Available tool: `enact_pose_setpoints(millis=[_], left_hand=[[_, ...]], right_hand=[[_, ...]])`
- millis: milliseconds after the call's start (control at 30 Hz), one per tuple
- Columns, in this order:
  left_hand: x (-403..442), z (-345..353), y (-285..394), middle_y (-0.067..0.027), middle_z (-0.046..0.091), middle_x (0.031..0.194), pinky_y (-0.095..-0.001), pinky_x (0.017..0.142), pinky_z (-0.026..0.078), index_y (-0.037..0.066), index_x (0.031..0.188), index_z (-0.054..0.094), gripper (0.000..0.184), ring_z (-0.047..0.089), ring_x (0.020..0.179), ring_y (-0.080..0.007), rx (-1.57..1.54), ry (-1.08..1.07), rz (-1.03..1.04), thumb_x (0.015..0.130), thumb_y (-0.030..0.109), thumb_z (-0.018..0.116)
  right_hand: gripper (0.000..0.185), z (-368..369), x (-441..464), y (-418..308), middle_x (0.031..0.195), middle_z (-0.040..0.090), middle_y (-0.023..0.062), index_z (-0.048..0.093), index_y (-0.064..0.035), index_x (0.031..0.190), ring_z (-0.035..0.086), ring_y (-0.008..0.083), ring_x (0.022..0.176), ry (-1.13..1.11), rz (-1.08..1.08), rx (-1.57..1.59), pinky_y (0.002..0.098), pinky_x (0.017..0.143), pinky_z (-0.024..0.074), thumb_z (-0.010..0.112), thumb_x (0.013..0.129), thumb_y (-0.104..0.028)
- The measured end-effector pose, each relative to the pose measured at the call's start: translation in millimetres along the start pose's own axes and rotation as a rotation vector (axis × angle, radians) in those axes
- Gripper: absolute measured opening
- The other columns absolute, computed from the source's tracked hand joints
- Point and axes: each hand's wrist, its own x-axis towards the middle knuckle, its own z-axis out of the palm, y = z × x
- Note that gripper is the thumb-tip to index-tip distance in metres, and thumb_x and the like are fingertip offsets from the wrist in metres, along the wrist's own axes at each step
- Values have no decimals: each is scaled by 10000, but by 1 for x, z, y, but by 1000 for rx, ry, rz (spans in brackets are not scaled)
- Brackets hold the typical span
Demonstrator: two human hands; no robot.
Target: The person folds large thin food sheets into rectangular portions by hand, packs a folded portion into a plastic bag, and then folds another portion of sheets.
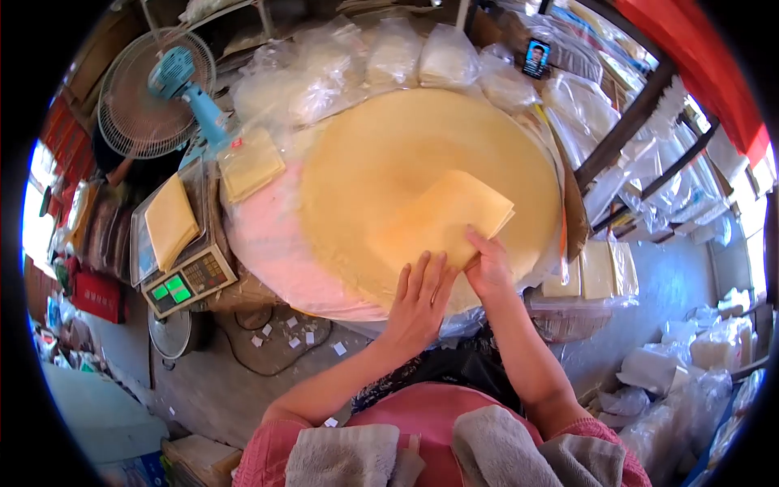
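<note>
A large round stack of thin yellow flatbread (pixel 365 178) covers most of a round table. On it lies a folded flatbread (pixel 454 207), a pale yellow packet with layered edges at its right corner. My left hand (pixel 420 296) rests with straight fingers along the near edge of the packet, palm down. At the packet's near right corner, my right hand (pixel 489 266) pinches it, thumb on top and the other fingers hidden underneath. Pink cloth (pixel 268 252) shows beside the round stack on the left.
A scale (pixel 191 280) with lit green digits carries another folded flatbread (pixel 170 219) at the left. Bagged packets (pixel 446 57) line the far rim, near a phone (pixel 535 58). A fan (pixel 158 93) stands back left; a dark metal frame (pixel 629 130) rises at right.
</note>
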Motion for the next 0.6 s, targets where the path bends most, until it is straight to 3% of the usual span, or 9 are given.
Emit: enact_pose_setpoints(millis=[133, 167, 233, 333, 367, 467, 500, 567, 600], left_hand=[[14, 8, -12, -219, 228, 1488, -473, 1059, 308, 50, 1444, 261, 795, 264, 1358, -402, -100, 107, -117, 720, 3, 587], [17, 10, -19, -222, 267, 1471, -420, 1036, 364, 40, 1448, 242, 814, 323, 1335, -383, -260, 241, -111, 703, -53, 559], [26, -15, -19, -237, 310, 1442, -359, 1010, 394, 32, 1448, 220, 758, 393, 1296, -353, -662, 371, -330, 743, -99, 468], [28, -13, -46, -179, 420, 1367, -320, 968, 419, 13, 1427, 259, 660, 476, 1212, -257, -1087, 556, -518, 803, -78, 454], [25, -4, -60, -149, 472, 1332, -306, 946, 433, 4, 1416, 283, 619, 511, 1176, -213, -1210, 604, -549, 828, -69, 464], [-2, 23, -118, -89, 597, 1146, -300, 880, 467, -21, 1336, 412, 511, 568, 1031, -170, -1255, 116, -789, 836, -22, 521], [-7, 8, -124, -112, 630, 1038, -321, 836, 472, 1, 1181, 510, 359, 593, 962, -190, -1140, 72, -803, 825, 45, 537], [-22, -56, -133, -124, 652, 864, -361, 786, 481, 51, 918, 624, 183, 620, 865, -231, -616, 71, -814, 820, 199, 580], [-24, -92, -153, -121, 644, 890, -374, 797, 479, 66, 874, 618, 188, 616, 880, -258, -427, 110, -893, 824, 245, 590]], right_hand=[[190, 41, -20, -25, 853, 598, -24, 585, -36, 996, 546, 61, 770, 84, -167, -688, 214, 647, 436, 627, 905, -198], [199, 70, -34, -31, 911, 593, -3, 575, -15, 1026, 543, 72, 821, -39, -236, -621, 224, 704, 446, 603, 920, -180], [435, 84, -43, -27, 1334, 473, 141, 442, 24, 1325, 467, 188, 1225, -285, -258, -631, 303, 980, 394, 539, 945, -166], [502, 90, -35, -19, 1424, 389, 183, 363, -21, 1403, 378, 309, 1324, -404, -620, -1304, 371, 1048, 342, 503, 955, -199], [491, 84, -24, -8, 1437, 364, 188, 381, -71, 1401, 315, 392, 1339, -404, -698, -1466, 456, 1078, 283, 479, 951, -242], [493, 32, 22, 38, 1447, 348, 174, 402, -98, 1389, 260, 400, 1360, -453, -753, -1909, 519, 1086, 233, 494, 935, -267], [493, 15, 31, 52, 1452, 338, 167, 417, -123, 1378, 234, 395, 1370, -474, -527, -1982, 560, 1083, 199, 506, 922, -287], [504, 8, 28, 54, 1449, 340, 170, 415, -100, 1374, 252, 398, 1360, -482, -574, -1945, 544, 1085, 211, 511, 918, -290], [510, 5, 28, 55, 1447, 342, 171, 414, -88, 1372, 262, 399, 1355, -491, -595, -1927, 537, 1086, 216, 514, 916, -291]])
